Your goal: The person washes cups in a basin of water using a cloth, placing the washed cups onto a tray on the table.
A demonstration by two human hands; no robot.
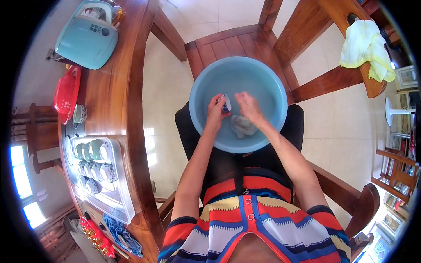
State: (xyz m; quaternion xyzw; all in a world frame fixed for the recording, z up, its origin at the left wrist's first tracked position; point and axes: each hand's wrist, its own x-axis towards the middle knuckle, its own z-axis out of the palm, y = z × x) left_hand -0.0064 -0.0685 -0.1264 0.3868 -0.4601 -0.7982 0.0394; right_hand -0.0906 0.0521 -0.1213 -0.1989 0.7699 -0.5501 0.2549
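Note:
My left hand [216,110] is closed around a small blue-and-white cup [227,103], its mouth tilted toward the right. Just across from it, my right hand [248,106] is smeared by motion, so I cannot tell how its fingers sit. Both hands are inside a blue plastic basin [199,118], which holds water. Below the hands, a wet pale cloth [242,127] lies bunched in the basin. The basin overlaps a wooden slatted seat [239,44] at the front and my dark-clothed lap behind.
On the wooden table [116,101] at left stand a light-blue kettle [90,39], a red dish [67,94], a single cup [80,114] and a clear tray [120,204] with several small cups. A yellow-white cloth [365,46] hangs over a wooden armrest at upper right.

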